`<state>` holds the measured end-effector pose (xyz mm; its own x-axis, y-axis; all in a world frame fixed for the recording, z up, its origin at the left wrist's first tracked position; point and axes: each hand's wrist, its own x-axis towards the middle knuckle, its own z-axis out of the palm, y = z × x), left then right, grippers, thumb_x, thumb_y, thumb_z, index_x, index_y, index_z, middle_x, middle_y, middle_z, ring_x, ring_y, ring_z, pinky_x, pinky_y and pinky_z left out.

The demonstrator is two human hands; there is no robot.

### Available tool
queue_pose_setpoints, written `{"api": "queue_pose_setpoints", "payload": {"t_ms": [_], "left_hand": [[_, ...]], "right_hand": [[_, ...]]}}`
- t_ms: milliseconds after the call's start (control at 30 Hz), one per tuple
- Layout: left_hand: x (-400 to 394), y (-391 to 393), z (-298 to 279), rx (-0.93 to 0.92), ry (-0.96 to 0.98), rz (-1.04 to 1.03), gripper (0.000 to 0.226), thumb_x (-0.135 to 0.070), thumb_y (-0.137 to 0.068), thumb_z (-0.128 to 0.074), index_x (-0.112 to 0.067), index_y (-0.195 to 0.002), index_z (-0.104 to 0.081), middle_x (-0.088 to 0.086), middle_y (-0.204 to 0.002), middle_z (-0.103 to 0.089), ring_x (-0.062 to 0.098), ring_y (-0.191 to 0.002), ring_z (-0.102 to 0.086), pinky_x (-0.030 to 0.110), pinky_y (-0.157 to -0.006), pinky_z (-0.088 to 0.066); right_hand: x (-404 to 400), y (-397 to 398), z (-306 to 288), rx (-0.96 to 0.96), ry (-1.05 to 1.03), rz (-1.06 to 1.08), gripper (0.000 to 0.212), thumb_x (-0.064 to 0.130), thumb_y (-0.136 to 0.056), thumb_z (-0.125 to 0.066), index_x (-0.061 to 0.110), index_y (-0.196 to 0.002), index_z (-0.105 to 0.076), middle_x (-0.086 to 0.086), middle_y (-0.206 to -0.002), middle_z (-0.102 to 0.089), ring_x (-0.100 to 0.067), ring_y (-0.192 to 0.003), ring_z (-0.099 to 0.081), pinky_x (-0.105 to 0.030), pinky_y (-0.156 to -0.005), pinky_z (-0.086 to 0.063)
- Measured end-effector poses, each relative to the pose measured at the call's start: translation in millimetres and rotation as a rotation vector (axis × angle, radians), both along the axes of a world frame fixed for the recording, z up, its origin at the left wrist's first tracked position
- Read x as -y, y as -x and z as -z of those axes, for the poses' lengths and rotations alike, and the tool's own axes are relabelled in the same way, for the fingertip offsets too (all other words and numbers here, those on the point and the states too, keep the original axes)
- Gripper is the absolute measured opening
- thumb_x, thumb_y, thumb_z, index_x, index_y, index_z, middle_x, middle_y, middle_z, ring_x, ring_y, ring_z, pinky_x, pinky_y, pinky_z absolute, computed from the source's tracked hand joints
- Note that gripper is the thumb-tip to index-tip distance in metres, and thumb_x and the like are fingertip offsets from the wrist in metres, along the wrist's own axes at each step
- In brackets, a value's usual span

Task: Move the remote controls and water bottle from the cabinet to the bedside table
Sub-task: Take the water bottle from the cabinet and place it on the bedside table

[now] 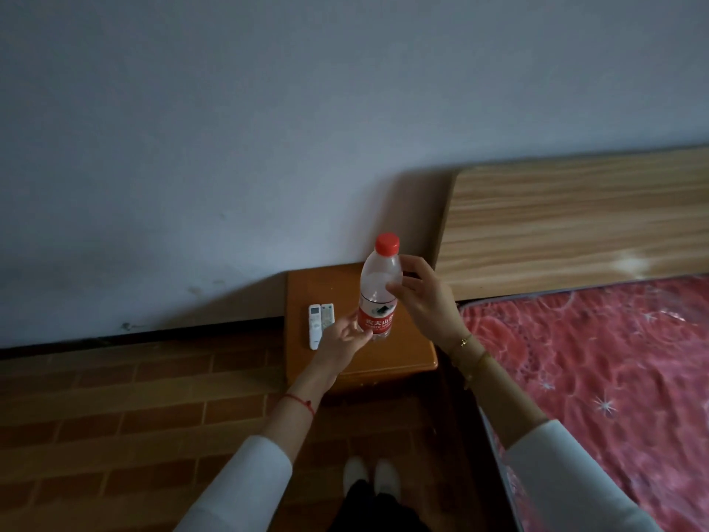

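A clear water bottle (375, 289) with a red cap and red label stands upright on the orange wooden bedside table (401, 357). My right hand (426, 301) is closed around the bottle's upper body, thumb in front and fingers behind. My left hand (341, 343) reaches in from the lower left with its fingers apart, the fingertips touching the bottom of the label. Two remote controls lie side by side on the table just left of the bottle: a white one (314, 326) and a paler one (328, 314) whose near end my left hand hides.
A bed with a red patterned cover (598, 362) lies to the right of the table, with a wooden headboard (575, 224) against the grey wall. The floor (115, 408) is brick-patterned. My white shoes (370, 474) stand in front of the table.
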<state>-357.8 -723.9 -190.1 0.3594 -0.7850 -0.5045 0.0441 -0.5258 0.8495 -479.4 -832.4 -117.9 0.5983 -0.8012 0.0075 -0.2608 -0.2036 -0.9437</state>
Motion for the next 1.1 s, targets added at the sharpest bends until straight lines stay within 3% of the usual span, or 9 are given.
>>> {"api": "queue_pose_setpoints", "payload": {"t_ms": [167,300,367,467,567,667,733,900,1100], "left_hand": [[45.2,-40.5,71.9,0.097,-0.053,0.002,0.058,-0.038,-0.090,-0.059,-0.021,-0.143,-0.040,0.000,-0.138,-0.055,0.020,-0.124,-0.052,0.037,-0.101,-0.042],[73.3,-65.2,142.3,0.150,-0.073,0.004,0.052,-0.035,-0.091,-0.058,-0.016,-0.138,-0.046,0.004,-0.132,-0.059,0.021,-0.120,-0.055,0.033,-0.094,-0.048],[85.0,-74.1,177.3,0.176,-0.081,0.006,0.048,-0.031,-0.093,-0.057,-0.014,-0.136,-0.047,0.004,-0.127,-0.060,0.018,-0.115,-0.056,0.023,-0.084,-0.044],[96.5,-82.7,225.1,0.207,-0.090,0.013,0.041,-0.031,-0.093,-0.056,-0.014,-0.130,-0.051,-0.001,-0.117,-0.060,0.010,-0.104,-0.053,0.012,-0.071,-0.037],[101.5,-88.3,266.2,0.208,-0.122,-0.002,0.036,-0.033,-0.093,-0.056,-0.015,-0.123,-0.055,-0.005,-0.111,-0.059,0.008,-0.103,-0.052,0.014,-0.073,-0.037],[103.0,-91.2,295.1,0.208,-0.132,-0.007,0.037,-0.037,-0.091,-0.056,-0.018,-0.123,-0.057,-0.005,-0.114,-0.062,0.011,-0.109,-0.057,0.018,-0.081,-0.042],[103.4,-92.2,307.9,0.220,-0.123,0.000,0.040,-0.037,-0.091,-0.055,-0.021,-0.128,-0.055,-0.002,-0.118,-0.064,0.012,-0.111,-0.057,0.019,-0.087,-0.044],[102.8,-88.0,320.1,0.211,-0.125,0.035,0.037,-0.031,-0.095,-0.051,-0.016,-0.129,-0.054,0.001,-0.125,-0.061,0.010,-0.113,-0.054,0.016,-0.084,-0.038],[99.8,-80.9,319.8,0.189,-0.126,0.028,0.040,-0.028,-0.097,-0.047,-0.017,-0.136,-0.048,0.002,-0.132,-0.058,0.011,-0.121,-0.051,0.020,-0.093,-0.037]], "right_hand": [[42.7,-45.6,76.7,-0.039,-0.014,0.018,0.043,0.019,-0.088,-0.062,0.010,-0.127,-0.048,-0.009,-0.127,-0.059,-0.022,-0.116,-0.059,-0.042,-0.094,-0.054],[67.1,-78.9,150.1,-0.091,0.014,0.023,0.042,0.016,-0.086,-0.064,0.011,-0.126,-0.048,-0.008,-0.126,-0.059,-0.015,-0.113,-0.058,-0.005,-0.078,-0.047],[78.0,-90.9,188.1,-0.105,0.002,0.022,0.043,0.016,-0.086,-0.064,0.011,-0.126,-0.048,-0.007,-0.126,-0.059,-0.010,-0.110,-0.056,0.004,-0.070,-0.043],[91.4,-102.2,240.2,-0.118,-0.016,0.007,0.044,0.014,-0.085,-0.065,0.013,-0.126,-0.048,-0.007,-0.127,-0.058,-0.016,-0.114,-0.058,-0.002,-0.074,-0.046],[99.6,-107.6,280.4,-0.127,-0.018,-0.023,0.044,0.013,-0.085,-0.065,0.013,-0.126,-0.047,-0.007,-0.127,-0.058,-0.018,-0.116,-0.058,-0.015,-0.085,-0.050],[103.7,-107.6,309.2,-0.130,-0.020,-0.055,0.044,0.012,-0.084,-0.065,0.015,-0.125,-0.047,-0.005,-0.127,-0.057,-0.014,-0.114,-0.058,-0.010,-0.081,-0.050],[105.0,-106.4,323.0,-0.121,-0.022,-0.076,0.045,0.013,-0.084,-0.065,0.016,-0.126,-0.047,-0.004,-0.128,-0.056,-0.012,-0.114,-0.057,-0.008,-0.080,-0.050],[101.7,-98.7,340.6,-0.100,-0.022,-0.135,0.047,0.017,-0.085,-0.065,0.017,-0.127,-0.045,-0.004,-0.128,-0.056,-0.012,-0.116,-0.057,-0.024,-0.092,-0.053],[100.4,-92.9,342.7,-0.130,-0.042,-0.146,0.048,0.018,-0.085,-0.065,0.018,-0.128,-0.044,-0.003,-0.131,-0.054,-0.013,-0.121,-0.053,-0.027,-0.098,-0.049]]}}
